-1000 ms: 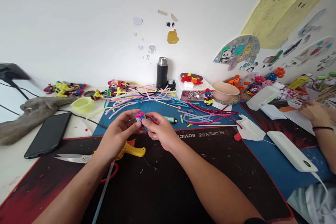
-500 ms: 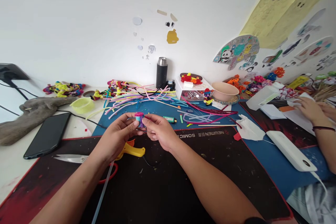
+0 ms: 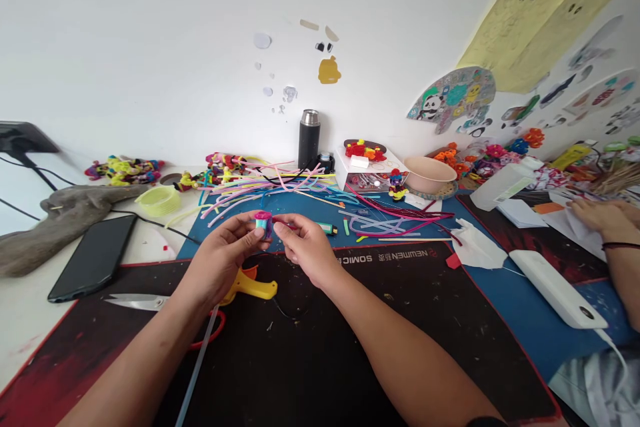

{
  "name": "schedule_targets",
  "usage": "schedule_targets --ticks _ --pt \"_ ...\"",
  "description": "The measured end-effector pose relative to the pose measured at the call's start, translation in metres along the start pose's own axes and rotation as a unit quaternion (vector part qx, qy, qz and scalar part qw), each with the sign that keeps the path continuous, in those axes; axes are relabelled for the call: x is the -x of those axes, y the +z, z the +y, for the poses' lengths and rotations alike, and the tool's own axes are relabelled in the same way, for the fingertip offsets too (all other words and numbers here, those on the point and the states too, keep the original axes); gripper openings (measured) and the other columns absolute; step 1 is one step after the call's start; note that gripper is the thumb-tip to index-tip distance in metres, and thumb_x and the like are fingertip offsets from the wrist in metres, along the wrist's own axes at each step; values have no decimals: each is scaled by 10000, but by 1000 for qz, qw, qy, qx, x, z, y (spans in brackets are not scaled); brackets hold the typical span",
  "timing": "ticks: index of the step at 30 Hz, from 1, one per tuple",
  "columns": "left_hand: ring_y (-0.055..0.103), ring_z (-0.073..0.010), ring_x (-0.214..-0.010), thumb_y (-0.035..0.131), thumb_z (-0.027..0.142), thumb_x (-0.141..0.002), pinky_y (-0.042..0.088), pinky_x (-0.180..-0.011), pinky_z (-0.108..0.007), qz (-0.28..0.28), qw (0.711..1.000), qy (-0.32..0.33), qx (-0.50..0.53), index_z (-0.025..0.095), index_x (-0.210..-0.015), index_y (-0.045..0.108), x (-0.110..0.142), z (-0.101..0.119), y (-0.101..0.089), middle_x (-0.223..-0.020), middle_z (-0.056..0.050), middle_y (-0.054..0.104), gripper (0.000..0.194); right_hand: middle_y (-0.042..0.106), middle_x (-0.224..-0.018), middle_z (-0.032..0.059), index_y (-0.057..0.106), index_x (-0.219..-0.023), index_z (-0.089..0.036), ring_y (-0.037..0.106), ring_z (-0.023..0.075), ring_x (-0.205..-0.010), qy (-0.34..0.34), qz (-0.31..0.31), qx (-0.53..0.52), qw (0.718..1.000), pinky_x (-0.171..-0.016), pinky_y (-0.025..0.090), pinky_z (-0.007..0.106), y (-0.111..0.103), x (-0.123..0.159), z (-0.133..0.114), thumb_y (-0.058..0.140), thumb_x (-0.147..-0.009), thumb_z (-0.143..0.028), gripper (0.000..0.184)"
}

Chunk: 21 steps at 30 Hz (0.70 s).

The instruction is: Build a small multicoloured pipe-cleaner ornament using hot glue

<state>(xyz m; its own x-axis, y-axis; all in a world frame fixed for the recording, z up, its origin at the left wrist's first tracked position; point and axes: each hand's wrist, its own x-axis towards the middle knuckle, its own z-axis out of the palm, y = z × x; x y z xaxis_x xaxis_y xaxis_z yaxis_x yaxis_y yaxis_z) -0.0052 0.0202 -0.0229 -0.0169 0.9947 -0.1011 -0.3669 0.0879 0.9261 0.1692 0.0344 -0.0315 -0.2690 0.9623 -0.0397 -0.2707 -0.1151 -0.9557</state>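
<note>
My left hand (image 3: 231, 245) is closed, pinching a small pipe-cleaner piece (image 3: 263, 223) between thumb and fingers above the black mat. The piece is pink on top, with light blue and purple below. Right beside it, my right hand (image 3: 305, 243) is closed, thumb against fingers, on a dark red pipe-cleaner strand (image 3: 283, 221) that reaches toward the piece. The strand's far end is hidden by the fingers. Under my left hand lie a yellow glue gun (image 3: 257, 286) with a clear glue stick (image 3: 196, 373), and scissors (image 3: 137, 301) with red handles, partly covered by my forearm.
Loose pipe cleaners (image 3: 270, 190) spread behind my hands, near a black thermos (image 3: 309, 140) and a white box (image 3: 350, 177). A phone (image 3: 93, 257) lies left. A white power bank (image 3: 555, 287) lies right, where another person's hand (image 3: 593, 217) rests on paper.
My right hand has pulled slightly away from the piece, and a red strand now shows between its fingers. The piece has turned a little in my left hand. The other person's hand has shifted.
</note>
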Motion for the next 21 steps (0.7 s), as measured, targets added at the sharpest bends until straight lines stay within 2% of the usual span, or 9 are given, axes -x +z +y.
schedule_targets --ticks 4,10,13,17,21 --pt "747 -184 -810 1090 388 -594 672 -758 -315 10 1000 -5 18 209 -945 829 1 0 1 -991 -35 793 474 448 -589 -94 714 -1018 -211 349 89 -471 -7 3 8 1000 -462 198 257 -2 -2 2 855 -825 -639 490" --pt "769 -189 -765 1082 327 -604 684 -745 -310 8 998 -30 56 211 -929 834 1 1 0 -929 -23 789 426 433 -562 -96 684 -921 -212 352 93 -467 -12 22 19 1000 -458 205 259 -4 -3 4 838 -828 -650 473" --pt "783 -193 -775 1062 276 -634 682 -727 -287 7 997 -45 70 212 -929 838 0 1 -2 -903 -20 785 376 426 -565 -98 685 -925 -211 342 90 -470 -11 23 12 1000 -458 203 258 -5 -3 3 841 -834 -634 460" --pt "778 -193 -768 1036 288 -683 666 -682 -258 -9 996 -45 72 185 -945 845 -1 2 -4 -884 -34 779 341 424 -589 -101 691 -955 -212 343 84 -475 -9 21 13 1000 -457 198 254 -5 -3 0 856 -814 -672 509" --pt "735 -180 -710 1011 318 -720 638 -631 -239 -36 996 -42 74 145 -915 835 -1 6 -4 -798 -53 760 315 444 -625 -95 734 -1088 -208 385 84 -485 -6 16 18 1000 -463 207 248 -6 -2 -8 842 -798 -741 616"
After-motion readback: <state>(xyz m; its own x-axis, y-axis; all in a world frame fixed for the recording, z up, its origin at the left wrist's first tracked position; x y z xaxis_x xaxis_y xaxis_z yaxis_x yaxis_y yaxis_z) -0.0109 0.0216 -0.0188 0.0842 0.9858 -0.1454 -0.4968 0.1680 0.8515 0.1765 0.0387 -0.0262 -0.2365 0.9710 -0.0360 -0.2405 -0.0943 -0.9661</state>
